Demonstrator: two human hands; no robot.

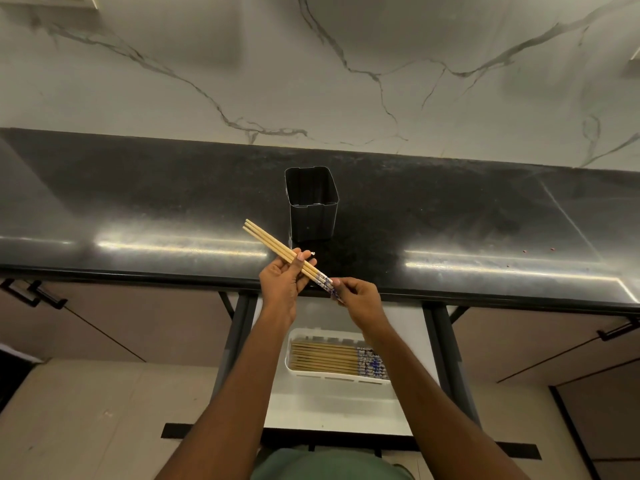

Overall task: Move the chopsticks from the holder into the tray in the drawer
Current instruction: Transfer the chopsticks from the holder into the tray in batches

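Note:
A small bundle of wooden chopsticks with blue-and-white patterned ends is held over the counter's front edge, tips pointing up-left. My left hand grips the bundle near its middle. My right hand pinches its patterned end. The black square holder stands upright on the counter just behind, and looks empty inside. Below my hands, a white tray in the open drawer holds several chopsticks lying side by side, patterned ends to the right.
The dark polished countertop runs left to right below a marble-patterned wall. Closed cabinet fronts with black handles flank the drawer. A few small crumbs lie on the counter at the right.

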